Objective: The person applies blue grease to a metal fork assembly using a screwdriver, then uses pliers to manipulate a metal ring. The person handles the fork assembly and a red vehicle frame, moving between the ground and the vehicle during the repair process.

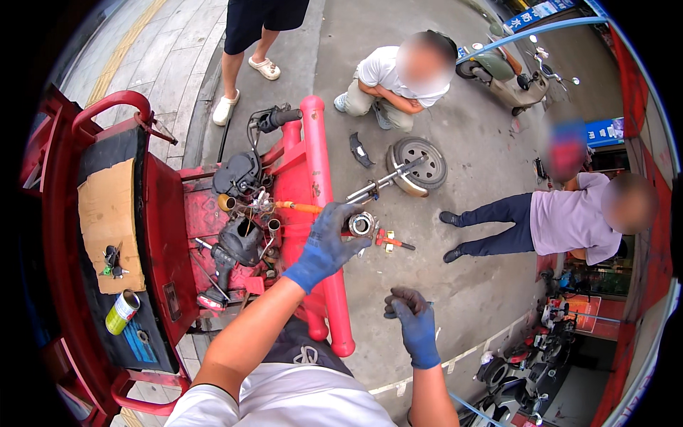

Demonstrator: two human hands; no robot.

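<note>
My left hand [321, 246], in a blue glove with darkened fingertips, grips a round metal ring-shaped part [361, 225] beside the thick red tube [318, 167] of a red vehicle's front. My gloved right hand [414, 327] is lower and to the right, its fingers curled; whatever they hold is too dark to name. Left of my left hand, a black housing [236, 171], loose metal parts and a cordless power tool [217, 288] lie on the red footboard [199, 235]. A hammer [402, 244] with a red-and-black handle lies on the concrete beyond the ring.
A removed wheel with fork [427, 171] and a black bracket [361, 149] lie ahead. One person squats [377, 71]; others stand at top left [260, 18] and right [565, 224]. A scooter [509, 78], parked two-wheelers [519, 356], and a seat with cardboard [107, 206] and can [122, 312] surround me.
</note>
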